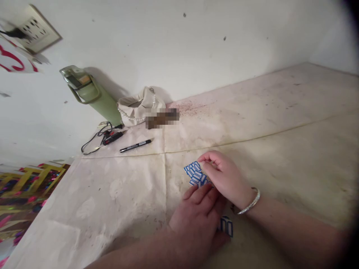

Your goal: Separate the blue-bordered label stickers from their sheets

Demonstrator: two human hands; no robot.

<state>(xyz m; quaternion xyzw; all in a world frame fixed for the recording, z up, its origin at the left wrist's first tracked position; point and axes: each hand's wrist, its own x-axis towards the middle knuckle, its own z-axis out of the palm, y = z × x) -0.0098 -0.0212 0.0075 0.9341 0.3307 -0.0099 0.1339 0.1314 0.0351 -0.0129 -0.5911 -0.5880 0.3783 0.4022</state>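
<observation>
Several small white pieces with blue outlines point(194, 172) lie in a cluster on the pale cloth. My left hand point(198, 211) rests flat over the lower part of the cluster, with its fingers stretched and close together, hiding what is beneath. Below its palm, near the thumb, more blue-outlined pieces point(227, 226) show. My right hand point(224, 175), with a silver bracelet point(251, 202) at the wrist, is at the cluster's upper right edge. Its thumb and index finger are pinched together there; anything between them is too small to make out.
A black marker point(135, 145) and a glue gun with a cord point(112, 138) lie at the back left. Behind them stand a green bottle point(103, 102) and a cream pouch with a pearl strand point(130, 112) against the wall. Shiny coloured things point(25, 198) are beyond the table's left edge.
</observation>
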